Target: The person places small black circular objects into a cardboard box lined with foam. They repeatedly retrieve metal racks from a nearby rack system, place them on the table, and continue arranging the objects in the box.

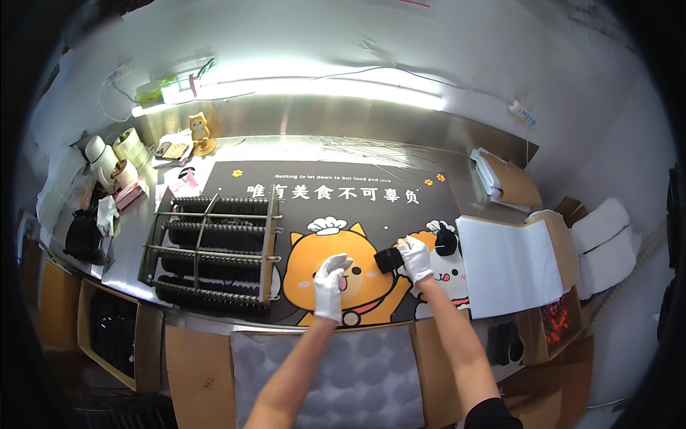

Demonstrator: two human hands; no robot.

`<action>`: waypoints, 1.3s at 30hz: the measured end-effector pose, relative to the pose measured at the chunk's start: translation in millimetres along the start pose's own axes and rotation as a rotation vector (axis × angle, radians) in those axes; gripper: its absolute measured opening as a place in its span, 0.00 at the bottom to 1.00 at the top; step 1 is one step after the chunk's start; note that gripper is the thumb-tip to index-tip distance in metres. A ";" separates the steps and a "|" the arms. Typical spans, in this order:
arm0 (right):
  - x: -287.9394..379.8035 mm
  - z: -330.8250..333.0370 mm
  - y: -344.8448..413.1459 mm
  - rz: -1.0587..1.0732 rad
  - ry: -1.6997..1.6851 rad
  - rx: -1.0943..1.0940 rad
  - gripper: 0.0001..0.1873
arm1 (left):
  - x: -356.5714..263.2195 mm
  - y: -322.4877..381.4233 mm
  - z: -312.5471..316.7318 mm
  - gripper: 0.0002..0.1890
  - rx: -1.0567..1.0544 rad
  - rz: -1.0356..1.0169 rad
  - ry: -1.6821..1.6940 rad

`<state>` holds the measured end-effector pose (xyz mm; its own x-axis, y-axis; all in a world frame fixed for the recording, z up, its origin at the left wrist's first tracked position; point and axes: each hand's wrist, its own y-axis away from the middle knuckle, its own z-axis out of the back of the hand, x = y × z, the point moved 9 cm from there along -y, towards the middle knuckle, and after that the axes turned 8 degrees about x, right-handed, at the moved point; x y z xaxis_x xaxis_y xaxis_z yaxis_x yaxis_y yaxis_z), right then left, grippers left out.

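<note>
My left hand (331, 287), in a white glove, is held with its fingers raised over the orange cartoon dog on a dark printed mat (332, 210); I see nothing in it. To its right, my white-gloved right hand (416, 260) grips a small black soft-looking object (388, 260), whose exact kind I cannot tell. Another black item (446, 242) lies on the mat just beyond that hand. On the mat's left part stands a metal rack (199, 248) with several rows of black pieces.
White sheets (506, 268) lie right of the mat. Thin metal rods (370, 150) are scattered behind it. Tape rolls (130, 146), a phone (172, 150) and a cat figurine (199, 128) stand back left. In front are an open carton (198, 370) and a carton of black items (112, 327).
</note>
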<state>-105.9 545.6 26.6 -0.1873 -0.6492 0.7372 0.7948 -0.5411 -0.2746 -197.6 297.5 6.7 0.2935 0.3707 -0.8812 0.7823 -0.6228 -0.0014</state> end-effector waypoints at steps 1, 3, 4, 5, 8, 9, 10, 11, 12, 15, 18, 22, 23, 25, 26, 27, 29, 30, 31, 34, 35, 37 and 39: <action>5.2 -11.8 21.4 -0.125 -0.158 -0.054 0.17 | 20.7 19.3 5.8 0.25 -0.094 -0.032 0.260; 0.3 -36.8 71.9 -0.211 -0.492 -0.198 0.17 | 49.3 47.0 -26.3 0.28 -0.143 -0.037 0.492; 38.3 -61.9 92.5 -0.166 -0.448 -0.200 0.17 | 41.9 64.3 -29.7 0.33 -0.125 -0.025 0.629; 86.8 -76.3 116.2 -0.125 -0.401 -0.198 0.16 | 31.7 80.3 -11.7 0.27 -0.314 -0.005 0.655; 190.1 -90.0 145.6 -0.155 0.061 0.152 0.17 | 9.0 94.7 32.2 0.16 -0.034 0.093 1.197; 207.4 -89.9 151.4 -0.128 0.289 0.285 0.19 | -5.1 108.7 42.1 0.17 0.031 0.111 1.199; 222.9 -86.1 157.5 -0.004 0.266 0.278 0.21 | -22.7 123.0 48.3 0.18 0.109 0.117 1.112; 230.5 -79.2 163.0 0.020 0.400 0.321 0.19 | -39.7 138.0 52.5 0.18 0.182 0.121 1.023; 232.8 -68.2 168.3 0.056 0.382 0.278 0.18 | -49.5 151.1 57.7 0.20 0.185 0.162 1.057; 226.9 -65.0 179.5 -0.093 -0.156 0.291 0.14 | -52.9 190.3 84.0 0.19 0.187 0.297 1.238; 346.7 -102.3 166.4 0.119 -0.303 0.306 0.14 | -53.2 224.6 101.0 0.19 0.109 0.320 1.261; 442.4 -182.8 176.9 0.226 -0.438 0.704 0.25 | -53.6 253.1 126.3 0.21 0.075 0.302 1.183; 437.4 -174.2 177.0 0.225 -0.317 0.674 0.26 | -59.4 257.1 125.3 0.20 0.091 0.262 1.152; 391.9 -163.2 196.6 0.203 -0.155 0.606 0.27 | -92.2 266.5 124.3 0.20 0.239 0.128 1.096; 374.7 -159.2 213.9 0.303 0.098 0.607 0.28 | -91.1 271.7 132.7 0.23 0.246 0.141 0.983; 350.6 -164.9 234.8 0.274 0.146 0.738 0.29 | -88.1 274.5 138.4 0.25 0.254 0.161 0.875; 323.7 -153.2 269.0 0.069 -0.095 0.756 0.32 | -83.9 279.2 128.3 0.30 0.322 0.233 0.720; 316.3 -145.6 278.8 0.012 -0.142 0.743 0.33 | -76.4 281.5 120.1 0.30 0.349 0.281 0.692; 308.7 -139.2 284.6 -0.049 -0.188 0.725 0.34 | -67.7 288.0 117.3 0.31 0.366 0.355 0.651; 302.7 -129.8 299.4 -0.101 -0.117 0.678 0.34 | -65.0 298.0 101.3 0.32 0.408 0.411 0.556; 299.6 -127.7 304.2 -0.129 -0.100 0.676 0.33 | -64.9 301.5 98.6 0.32 0.413 0.435 0.552; 294.3 -122.0 312.5 -0.089 -0.015 0.644 0.33 | -52.8 307.2 93.1 0.32 0.442 0.456 0.692; 299.5 -121.5 317.0 -0.020 0.070 0.656 0.31 | -42.3 317.4 89.7 0.31 0.393 0.570 0.962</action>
<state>19.9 114.7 85.3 -0.2255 -0.6873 0.6905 0.9734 -0.1299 0.1886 -11.0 22.4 1.2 0.9690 0.2325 -0.0839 0.2318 -0.9726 -0.0173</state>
